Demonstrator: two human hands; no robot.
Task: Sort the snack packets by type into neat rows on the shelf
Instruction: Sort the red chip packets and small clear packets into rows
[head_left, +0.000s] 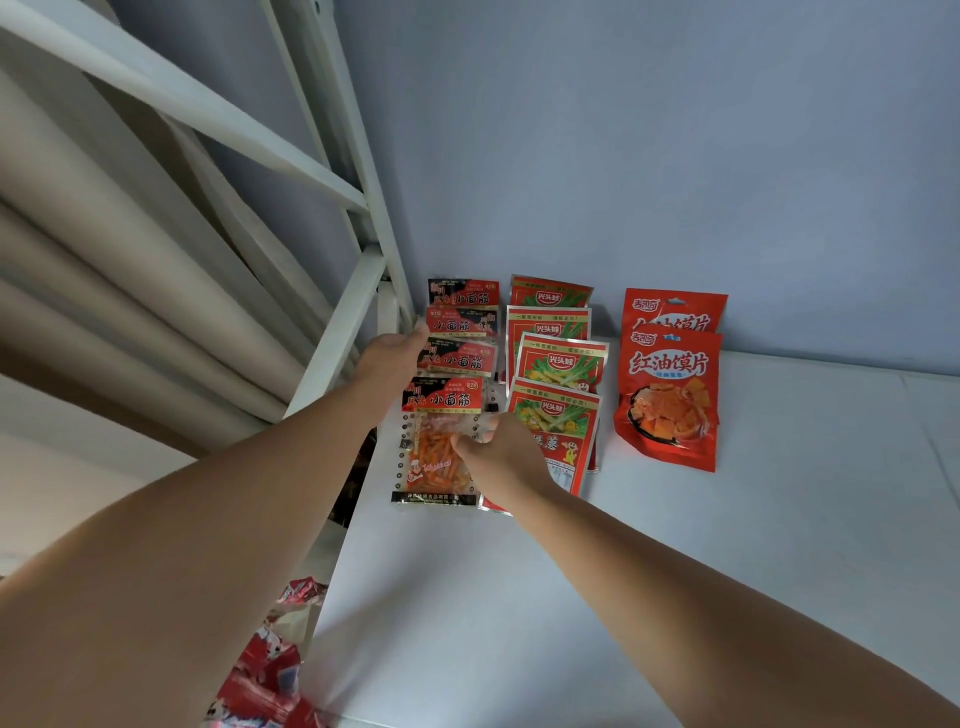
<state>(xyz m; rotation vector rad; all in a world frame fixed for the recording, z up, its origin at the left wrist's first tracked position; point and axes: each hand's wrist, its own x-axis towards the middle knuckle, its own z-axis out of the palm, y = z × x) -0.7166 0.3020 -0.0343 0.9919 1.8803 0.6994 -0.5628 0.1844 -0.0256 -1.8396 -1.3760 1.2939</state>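
At the back left of the shelf (519, 597), three rows: black-and-red packets (457, 358) nearest its left edge, green-and-red packets (561, 364) alongside, red pouches (670, 384) farthest right. Left hand (395, 353) open, fingers against the black-and-red row's outer side; right hand (501, 452) pinching the right edge of that row's front packet (436, 462).

You've got a plain blue-grey wall (675, 130) filling the top & right of view. On your left a white metal frame (291, 158) w/ slanted bars climbs from lower centre, its uprights closing in next to the wall. Behind the frame, far left, beige fabric (104, 234) hangs in long soft folds, blurred, & a dark item (358, 467) sits below the frame's foot, too unclear to ID.
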